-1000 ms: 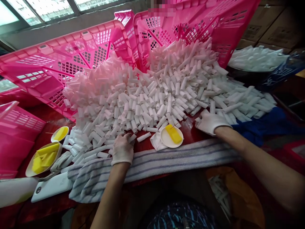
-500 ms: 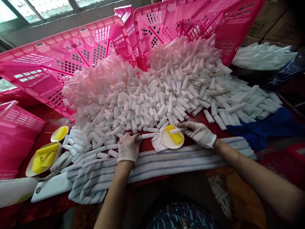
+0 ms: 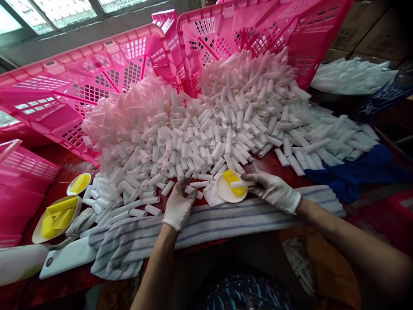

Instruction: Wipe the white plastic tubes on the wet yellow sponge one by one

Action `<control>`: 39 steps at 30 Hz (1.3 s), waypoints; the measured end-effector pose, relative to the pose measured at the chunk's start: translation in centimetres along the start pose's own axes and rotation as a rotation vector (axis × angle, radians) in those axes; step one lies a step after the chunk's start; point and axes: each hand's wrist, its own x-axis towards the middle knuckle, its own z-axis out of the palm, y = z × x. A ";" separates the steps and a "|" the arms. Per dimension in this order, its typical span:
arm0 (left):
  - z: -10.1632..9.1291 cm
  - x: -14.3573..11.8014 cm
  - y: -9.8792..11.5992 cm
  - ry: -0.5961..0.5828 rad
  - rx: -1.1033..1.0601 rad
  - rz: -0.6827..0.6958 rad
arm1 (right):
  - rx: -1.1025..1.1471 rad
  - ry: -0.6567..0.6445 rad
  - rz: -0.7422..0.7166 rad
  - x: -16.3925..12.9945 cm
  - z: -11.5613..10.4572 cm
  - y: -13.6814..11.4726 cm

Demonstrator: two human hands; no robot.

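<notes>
- A short white tube [image 3: 239, 183] is pinched between the fingertips of the gloved right hand [image 3: 274, 190], lying flat across the yellow sponge [image 3: 235, 182] in a small white dish [image 3: 227, 190] near the front edge of the tabletop [image 3: 274, 165].
- The right hand is closed on that tube, palm down, its wrist over the striped towel [image 3: 226, 217] that runs along the front edge.
- The gloved left hand [image 3: 179, 202] is just left of the dish, its fingers curled around another white tube [image 3: 190, 189]; the grip is partly hidden by the glove.
- A crumpled white cloth [image 3: 211, 196] sits between the left hand and the dish, touching the dish.
- A large heap of white tubes [image 3: 206, 125] covers the middle of the tabletop and spills toward the front edge.
- Two pink crates [image 3: 97, 86] lie tipped on their sides at the back edge, the heap pouring from them.
- Toward the left front corner stand two more dishes with yellow sponges [image 3: 56, 215], and a white phone-like slab [image 3: 67, 257] lies beside the towel's end.
- Blue cloth [image 3: 355, 174] lies toward the right edge, next to the outermost tubes.
</notes>
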 end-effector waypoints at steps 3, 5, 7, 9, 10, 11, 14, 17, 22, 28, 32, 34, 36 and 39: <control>1.3 -1.1 0.6 -0.122 -0.095 -0.078 | -0.025 0.024 -0.024 -0.5 0.1 -0.1; 2.3 -1.7 0.6 -0.142 -0.100 -0.092 | -0.063 0.044 -0.081 -0.7 0.2 0.0; 3.1 -2.0 0.5 -0.106 -0.050 -0.073 | -0.102 0.047 -0.141 -0.9 0.3 0.1; 3.8 -2.3 0.5 -0.072 -0.031 -0.048 | -0.115 0.029 -0.155 -1.0 0.2 0.2; 4.1 -2.4 0.6 -0.069 -0.041 -0.035 | -0.109 0.024 -0.140 -1.1 0.2 0.3; 4.3 -2.5 0.7 -0.072 -0.053 -0.023 | -0.097 0.019 -0.118 -1.1 0.2 0.5; 4.8 -2.8 1.0 -0.074 -0.068 -0.007 | -0.080 0.040 -0.099 -1.4 0.6 1.1; 4.9 -2.9 1.2 -0.066 -0.077 -0.027 | -0.105 0.073 -0.168 -1.7 1.0 1.4; 4.6 -2.8 1.5 -0.027 -0.101 -0.052 | -0.043 0.097 -0.175 -2.5 0.9 -0.3; 5.5 -3.6 1.3 -0.125 -0.271 0.023 | 0.260 0.131 0.165 -2.8 0.3 -4.4; 6.5 -4.8 1.5 -0.254 -0.299 0.010 | 0.240 0.099 0.220 -2.9 0.6 -6.3; 6.8 -5.6 1.8 -0.299 -0.226 0.046 | 0.111 0.133 0.121 -3.5 0.8 -6.8; 7.3 -6.3 2.1 -0.351 -0.116 0.105 | -0.105 0.149 -0.078 -4.4 1.2 -7.1; 8.4 -7.5 2.2 -0.344 0.023 0.138 | -0.384 0.170 -0.388 -5.7 2.4 -7.8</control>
